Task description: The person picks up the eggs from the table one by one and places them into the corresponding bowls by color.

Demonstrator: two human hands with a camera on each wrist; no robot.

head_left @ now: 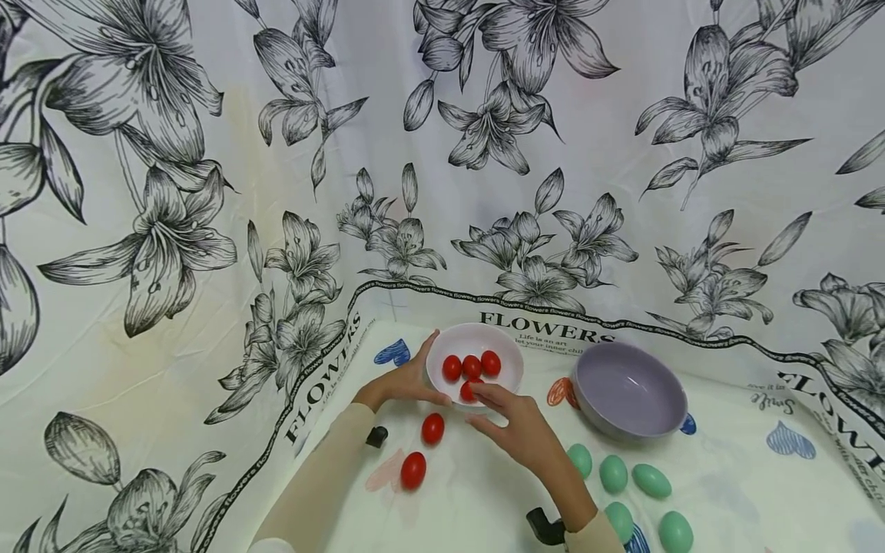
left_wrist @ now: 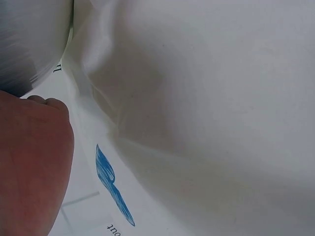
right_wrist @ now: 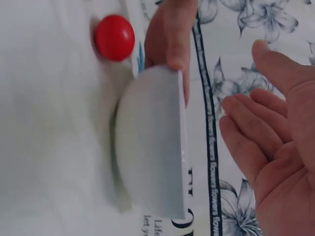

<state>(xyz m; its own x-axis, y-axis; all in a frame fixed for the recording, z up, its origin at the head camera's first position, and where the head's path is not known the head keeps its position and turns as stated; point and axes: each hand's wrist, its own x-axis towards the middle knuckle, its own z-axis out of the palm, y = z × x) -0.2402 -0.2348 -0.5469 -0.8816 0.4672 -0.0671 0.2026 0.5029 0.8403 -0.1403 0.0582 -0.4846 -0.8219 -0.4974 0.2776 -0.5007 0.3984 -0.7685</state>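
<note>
My left hand (head_left: 409, 379) grips the left side of a white bowl (head_left: 510, 349), its thumb at the rim in the right wrist view. Inside the bowl lie several red eggs (head_left: 452, 368). My right hand (head_left: 520, 432) is over the bowl's near edge, fingers relaxed, with nothing held in the right wrist view. Its fingertips overlap the nearest red egg in the head view. On the cloth in front of the bowl are two more red eggs, one closer (head_left: 432, 428) and one farther out (head_left: 413, 471). The left wrist view shows part of the left hand (left_wrist: 34, 162) beside the bowl (left_wrist: 34, 44).
To the right stands a purple bowl (head_left: 629, 392). Several green eggs (head_left: 613, 474) lie on the cloth in front of it, close to the right forearm. A flower-printed curtain (head_left: 484, 192) rises behind the white printed tablecloth (head_left: 733, 476).
</note>
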